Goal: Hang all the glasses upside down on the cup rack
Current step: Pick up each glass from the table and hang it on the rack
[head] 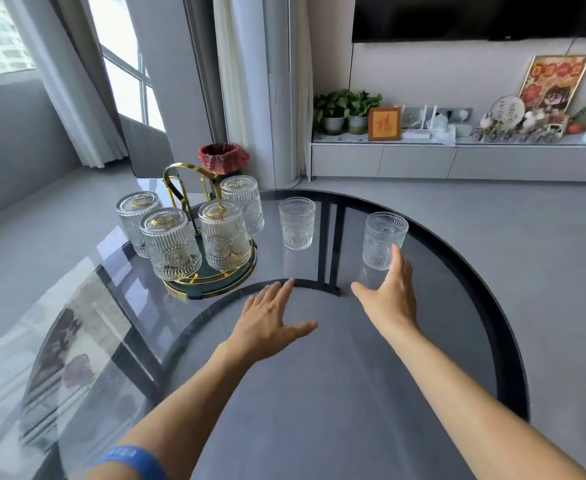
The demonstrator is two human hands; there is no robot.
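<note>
The cup rack [212,284], a dark round tray with gold pegs and a gold handle, stands on the left of the glass table [457,271]. Several ribbed glasses hang upside down on it. Two more glasses stand upright on the table: one in the middle [297,223] and one further right [383,239]. My right hand [388,292] is open, fingers spread, its fingertips touching the near side of the right glass. My left hand [270,320] hovers open and flat over the table, just in front of the rack.
The round glass table has a dark rim [513,341] and dark frame bars below. Behind the rack on the floor stands a bin with a red bag [223,157]. A low white cabinet [457,161] with plants and ornaments runs along the far wall.
</note>
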